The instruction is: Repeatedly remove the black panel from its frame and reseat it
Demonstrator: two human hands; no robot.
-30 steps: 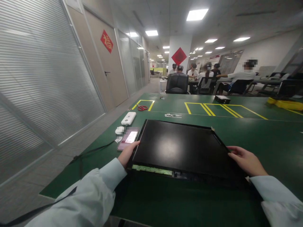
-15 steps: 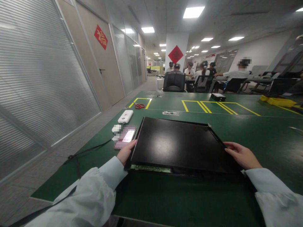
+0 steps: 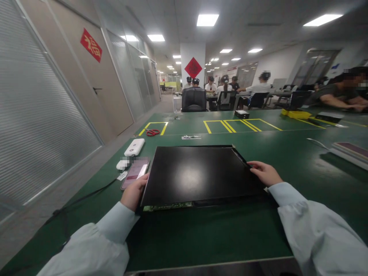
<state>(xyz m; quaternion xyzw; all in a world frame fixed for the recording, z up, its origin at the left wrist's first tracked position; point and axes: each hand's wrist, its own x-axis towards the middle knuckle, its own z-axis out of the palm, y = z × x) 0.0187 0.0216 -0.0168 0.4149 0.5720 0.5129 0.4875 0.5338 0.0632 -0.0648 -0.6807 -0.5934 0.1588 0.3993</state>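
here — black panel point(image 3: 198, 174) (between fingers point(image 3: 257, 166))

Gold 福, red diamond sign point(image 3: 91, 45) on beige door point(image 3: 110, 103), red poster point(image 3: 193, 68) on pillar point(image 3: 199, 50) illegible

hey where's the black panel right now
In the head view, the black panel is at the centre, held between the left hand and right hand, just right of the phone.

Single view, head-worn: from behind and above near edge of worktop point(image 3: 212, 237), facing forward and down; black panel point(image 3: 198, 172) close, far edge well off.
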